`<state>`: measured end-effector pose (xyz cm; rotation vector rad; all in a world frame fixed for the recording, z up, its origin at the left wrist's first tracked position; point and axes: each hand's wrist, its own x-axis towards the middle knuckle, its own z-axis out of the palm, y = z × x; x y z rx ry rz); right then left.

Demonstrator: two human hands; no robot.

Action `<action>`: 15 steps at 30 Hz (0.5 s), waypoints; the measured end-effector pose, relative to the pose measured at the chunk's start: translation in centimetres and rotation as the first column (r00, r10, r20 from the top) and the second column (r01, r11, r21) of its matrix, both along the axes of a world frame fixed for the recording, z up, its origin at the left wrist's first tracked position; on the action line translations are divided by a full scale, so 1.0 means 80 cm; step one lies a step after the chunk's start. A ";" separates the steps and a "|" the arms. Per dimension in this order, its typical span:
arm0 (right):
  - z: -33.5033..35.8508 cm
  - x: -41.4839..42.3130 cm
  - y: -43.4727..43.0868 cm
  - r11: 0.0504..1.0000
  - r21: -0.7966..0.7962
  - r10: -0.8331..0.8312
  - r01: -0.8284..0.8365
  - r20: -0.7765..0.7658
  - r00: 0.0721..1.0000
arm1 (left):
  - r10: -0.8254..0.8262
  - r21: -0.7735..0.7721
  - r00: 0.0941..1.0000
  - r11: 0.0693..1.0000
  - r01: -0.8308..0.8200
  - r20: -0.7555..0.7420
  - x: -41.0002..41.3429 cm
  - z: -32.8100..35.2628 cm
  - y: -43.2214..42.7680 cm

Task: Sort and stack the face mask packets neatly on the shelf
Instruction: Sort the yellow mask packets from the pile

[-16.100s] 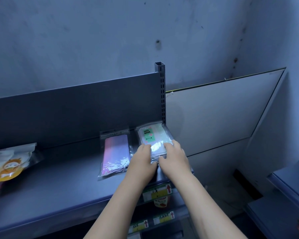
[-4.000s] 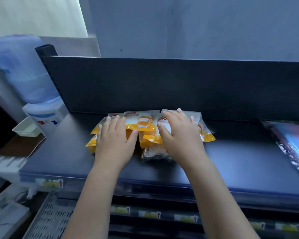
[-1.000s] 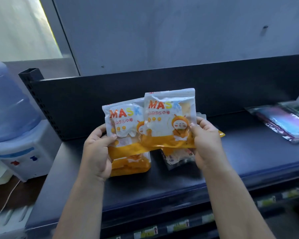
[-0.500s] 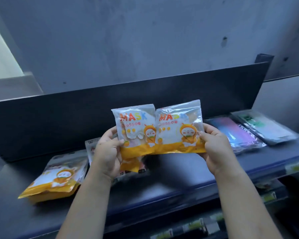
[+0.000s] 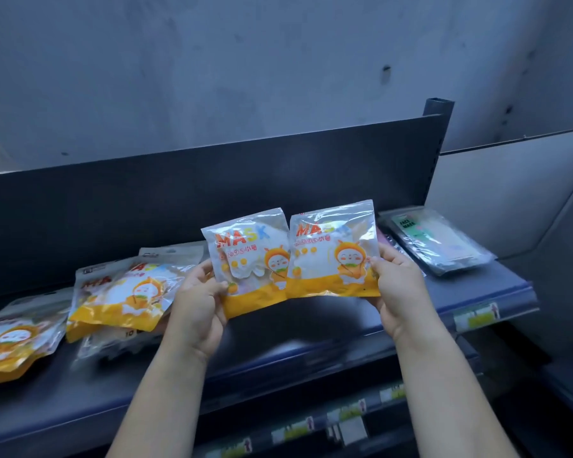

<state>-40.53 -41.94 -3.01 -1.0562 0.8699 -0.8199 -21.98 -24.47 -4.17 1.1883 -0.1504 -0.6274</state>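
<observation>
Both held packets are now found further right along the shelf (image 5: 311,345): a second ago the pile (image 5: 126,292) was seen directly beneath them, and now it is seen beside the left hand (image 5: 199,309). The overlap between the two is also reduced, so that they are shown almost side by side.

The left packet (image 5: 248,262) is pinched at its lower left edge, thumb in front and fingers curled behind. The right packet (image 5: 333,252) is gripped the same way at its right edge by the right hand (image 5: 397,292), and its left edge is laid just over the other's right edge. Both are held upright above the shelf, print facing the camera, clear of the surface.

On the shelf, the pile of like orange packets is heaped loosely, and one more orange packet (image 5: 17,338) is lain apart at the far left. At the right end a green packet (image 5: 437,242) is laid flat near the post (image 5: 439,127). All is backed by the dark panel (image 5: 212,193). Labels (image 5: 475,317) are fixed along the shelf's front lip.
</observation>
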 end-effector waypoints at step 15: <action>-0.020 0.032 -0.049 0.991 0.120 0.059 -0.060 0.014 0.998 | 0.357 -0.150 0.932 0.927 -0.345 0.065 0.015 0.021 0.004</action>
